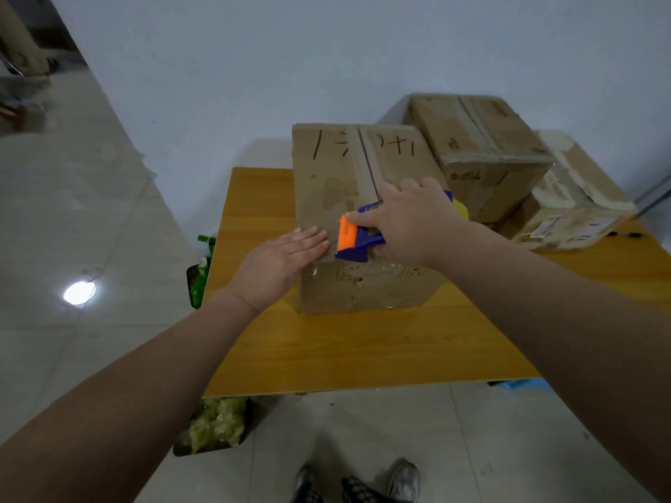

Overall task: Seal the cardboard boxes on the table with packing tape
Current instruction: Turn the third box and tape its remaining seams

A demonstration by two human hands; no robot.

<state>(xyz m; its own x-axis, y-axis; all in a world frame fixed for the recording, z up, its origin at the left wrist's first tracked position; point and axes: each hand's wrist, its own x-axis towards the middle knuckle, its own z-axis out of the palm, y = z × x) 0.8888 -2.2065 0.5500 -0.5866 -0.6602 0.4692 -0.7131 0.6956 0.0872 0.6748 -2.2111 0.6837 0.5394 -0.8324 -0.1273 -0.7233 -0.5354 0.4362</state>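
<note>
Pale tiled floor (pixel 90 219) fills the foreground, where the person's shoes (pixel 403 479) show at the bottom edge. Just in front of the marked box and lower down, a dark bin (pixel 214 426) of crumpled yellowish scraps sits half under the table. On the wooden table (pixel 326 350) stands the marked box (pixel 326 183), a cardboard carton with black handwriting across its top flaps.

At the near edge of that box, the left hand (pixel 279 263) lies flat, fingers straight and together, pressing down on the left flap. Just beside it the right hand (pixel 406 223) is wrapped around a blue and orange tape dispenser (pixel 357 237), whose orange blade end rests at the near end of the centre seam.

Behind the marked box and to its right sits a second box (pixel 475 147), with a third box (pixel 573 197), worn and scuffed, further right again. A plain pale wall (pixel 326 49) stands beyond.

The step in hand looks like taping the marked box's centre seam. Whether this strip is being started or cut off cannot be told. Either way, the next move likely calls for firm downward pressure at the box edge, with the flat hand holding the flap steady.
</note>
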